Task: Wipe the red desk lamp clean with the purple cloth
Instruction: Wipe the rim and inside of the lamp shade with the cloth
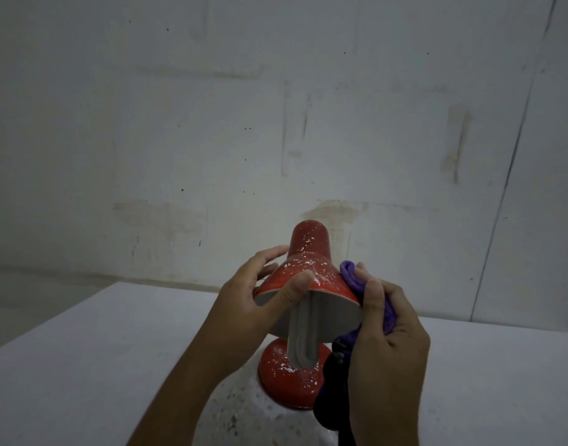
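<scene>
two bare forearms come up from the bottom edge toward the middle of the view. nearest, the right hand (389, 329) is closed around a bunched purple cloth (353, 278), thumb up along the front of it, pressing a folded wad of the cloth against the right flank of the lamp shade (311, 278); a darker tail of the cloth hangs down in front of the wrist, over the right side of the lamp base (289, 378). the left hand (263, 294) grips the shade from the other side, thumb laid across the rim and onto the pale inner face, fingers spread behind the left wall.

the red desk lamp (308, 243) stands on the table (83, 365), its round base just beyond the wrists, its shade tipped so the open mouth faces the camera and a long pale bulb (303, 336) points down out of it. white specks dot the shade, the neck cap and the base. a speckled, gritty patch marks the table surface in front of the base.

the table is pale and bare to left and right of the lamp, with wide free surface on both sides; its far edge runs just behind the shade, and its left edge slants away toward the lower left. beyond stands a scuffed whitish wall (212, 107), close behind the table, with a corner seam at the far right.
</scene>
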